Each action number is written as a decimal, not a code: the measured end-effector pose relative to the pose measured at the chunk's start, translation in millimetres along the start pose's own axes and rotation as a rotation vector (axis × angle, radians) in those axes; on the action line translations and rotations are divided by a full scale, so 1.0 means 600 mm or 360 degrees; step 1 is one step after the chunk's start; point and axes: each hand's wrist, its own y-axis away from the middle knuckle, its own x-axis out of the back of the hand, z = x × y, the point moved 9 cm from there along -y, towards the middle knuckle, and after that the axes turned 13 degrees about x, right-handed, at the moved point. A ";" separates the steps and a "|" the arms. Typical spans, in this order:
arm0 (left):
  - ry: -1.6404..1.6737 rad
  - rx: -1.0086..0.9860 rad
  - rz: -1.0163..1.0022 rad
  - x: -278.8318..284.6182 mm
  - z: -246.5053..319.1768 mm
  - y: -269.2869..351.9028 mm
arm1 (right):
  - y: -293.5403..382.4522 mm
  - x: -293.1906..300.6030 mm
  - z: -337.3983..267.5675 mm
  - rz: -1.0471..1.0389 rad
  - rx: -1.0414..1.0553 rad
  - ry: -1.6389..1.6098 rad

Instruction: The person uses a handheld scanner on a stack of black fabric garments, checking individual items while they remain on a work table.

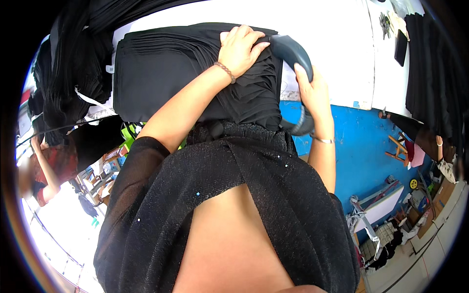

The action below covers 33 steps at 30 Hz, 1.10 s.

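In front of me lies a thick stack of folded black fabric panels (pixel 154 78), its layers fanned and rumpled toward the right. My left hand (pixel 240 49) rests on the stack near its far right corner, thumb and forefinger pointing at the tool's head. Whether those fingertips pinch a layer is too small to tell. A dark blue-grey handheld device (pixel 293 49) with a curved body has its head at the stack's right edge, by the left fingertips. My right hand (pixel 311 86) grips its handle. Below that hand hangs a ribbed dark cord or hose (pixel 304 122), partly hidden by the wrist.
More black fabric hangs at the left (pixel 73 73) and lies at the right (pixel 425 73) of the white table (pixel 329 22). A black phone (pixel 401 47) lies on the right. Another person's arm (pixel 47 168) shows at the left. A wooden stool (pixel 397 148) stands on the right.
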 end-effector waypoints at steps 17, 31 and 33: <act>0.0520 0.0222 -0.1131 -0.003 -0.020 -0.010 | 0.032 0.007 0.022 -0.0065 -0.0024 0.0044; 0.0034 -0.0331 -0.0070 0.015 0.019 -0.009 | -0.025 -0.001 0.009 0.0087 0.0113 -0.0050; 0.0414 0.0043 -0.0525 -0.012 -0.023 0.002 | -0.031 -0.011 0.000 0.0083 -0.0084 -0.0391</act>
